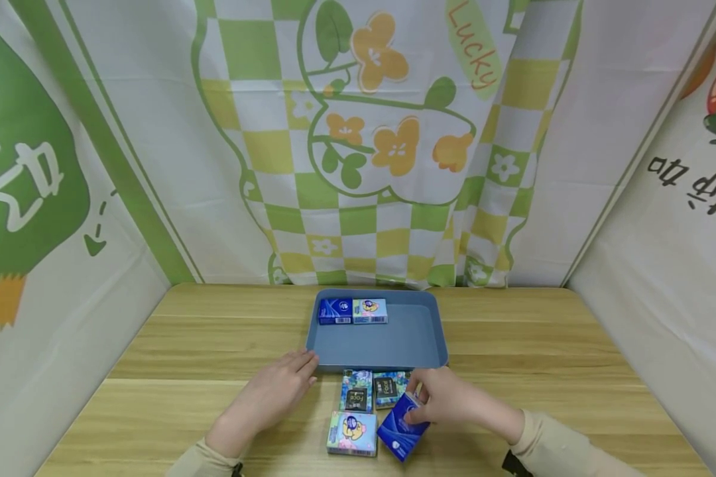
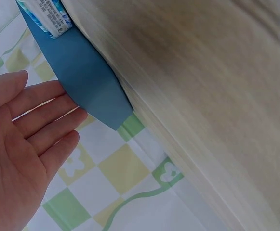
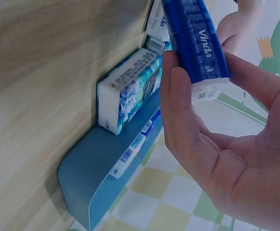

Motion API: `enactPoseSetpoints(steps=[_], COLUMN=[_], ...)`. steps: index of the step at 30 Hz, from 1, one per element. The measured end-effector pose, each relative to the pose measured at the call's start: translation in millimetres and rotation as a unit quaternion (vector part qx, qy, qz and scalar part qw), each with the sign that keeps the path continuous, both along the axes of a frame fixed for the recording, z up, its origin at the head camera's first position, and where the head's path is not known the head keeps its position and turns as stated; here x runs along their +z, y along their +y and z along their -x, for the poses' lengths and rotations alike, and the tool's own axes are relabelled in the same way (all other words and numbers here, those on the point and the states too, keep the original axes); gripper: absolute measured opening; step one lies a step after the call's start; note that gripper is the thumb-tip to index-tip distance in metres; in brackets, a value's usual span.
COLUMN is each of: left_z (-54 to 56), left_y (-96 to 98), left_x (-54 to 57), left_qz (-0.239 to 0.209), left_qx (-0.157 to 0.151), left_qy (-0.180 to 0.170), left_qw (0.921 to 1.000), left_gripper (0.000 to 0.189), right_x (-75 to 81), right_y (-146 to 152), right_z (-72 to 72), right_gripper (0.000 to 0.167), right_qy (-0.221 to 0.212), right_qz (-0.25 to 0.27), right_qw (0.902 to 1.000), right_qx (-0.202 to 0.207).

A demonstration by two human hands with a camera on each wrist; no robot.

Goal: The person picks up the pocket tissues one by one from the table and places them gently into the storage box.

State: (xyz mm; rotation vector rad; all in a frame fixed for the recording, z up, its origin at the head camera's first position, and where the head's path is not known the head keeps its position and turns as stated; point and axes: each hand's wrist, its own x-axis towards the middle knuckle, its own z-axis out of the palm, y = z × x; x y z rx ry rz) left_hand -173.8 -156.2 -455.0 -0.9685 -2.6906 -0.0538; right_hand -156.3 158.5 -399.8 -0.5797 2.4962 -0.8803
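My right hand (image 1: 444,397) pinches a dark blue Vinda tissue pack (image 1: 403,427) between thumb and fingers, tilted in front of the tray. In the right wrist view its narrow side (image 3: 197,41) faces the camera. My left hand (image 1: 277,387) has its fingers extended, the tips at the near left corner of the blue-grey tray (image 1: 417,338). Two floral packs with black labels, one on the left (image 1: 356,391) and one on the right (image 1: 388,389), lie against the tray's near edge. Below the left one lies a light blue pack with a yellow cartoon figure (image 1: 352,434).
Inside the tray, at its far left, a dark blue pack (image 1: 335,311) and a light blue cartoon pack (image 1: 370,311) lie side by side. The wooden table (image 1: 531,358) ends at a checkered curtain (image 1: 358,225) behind, with white printed fabric on both sides.
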Motion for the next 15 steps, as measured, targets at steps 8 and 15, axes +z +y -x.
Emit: enactPoseSetpoints(steps=[8, 15], left_z=[-0.7, -0.5], left_y=[0.6, 0.8], left_x=[0.6, 1.5], left_qz=[-0.001, -0.001], left_qx=[0.003, 0.003], left_qy=[-0.003, -0.005], left_qw=[1.0, 1.0], left_gripper=[0.037, 0.038], right_x=[6.3, 12.0], right_y=[2, 4], right_z=[8.4, 17.1], right_gripper=[0.036, 0.035], right_qy=[-0.003, 0.012], right_qz=[0.018, 0.007], right_qw=[0.9995, 0.9989], right_qx=[-0.027, -0.044])
